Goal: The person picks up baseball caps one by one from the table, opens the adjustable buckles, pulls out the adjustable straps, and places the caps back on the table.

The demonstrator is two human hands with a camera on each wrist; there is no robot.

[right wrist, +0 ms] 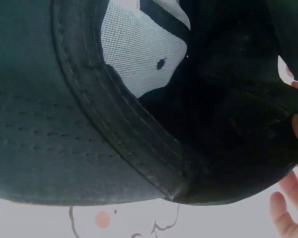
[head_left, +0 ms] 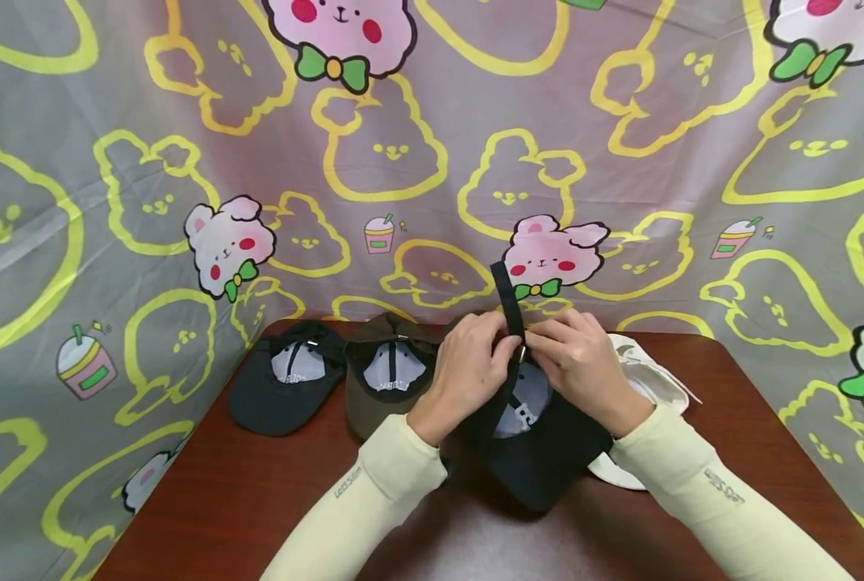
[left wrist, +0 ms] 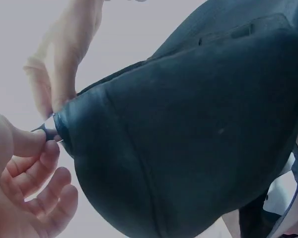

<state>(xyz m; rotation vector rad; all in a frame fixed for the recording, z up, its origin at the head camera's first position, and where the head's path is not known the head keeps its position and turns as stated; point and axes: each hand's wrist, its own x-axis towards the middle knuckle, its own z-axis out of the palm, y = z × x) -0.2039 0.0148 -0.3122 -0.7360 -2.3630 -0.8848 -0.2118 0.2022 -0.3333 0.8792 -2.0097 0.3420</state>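
A black baseball cap [head_left: 548, 464] is held up in front of me, its brim toward me and its pale lining showing. At its back, my left hand [head_left: 471, 363] pinches the black strap [head_left: 507, 298], whose loose end sticks upward. My right hand [head_left: 584, 359] pinches the other side of the back opening, close to a small metal buckle [head_left: 523, 353]. The dark crown [left wrist: 188, 134] fills much of the left wrist view. In the right wrist view the brim [right wrist: 30, 134] and inner sweatband appear; the exact fingertip contact is partly hidden.
Another black cap [head_left: 279, 407] and a brown cap [head_left: 362, 403] lie to the left on the wooden table [head_left: 177, 500]. A white cap [head_left: 620, 472] lies at the right, partly behind my right arm. A patterned cloth [head_left: 402, 169] stands behind the table.
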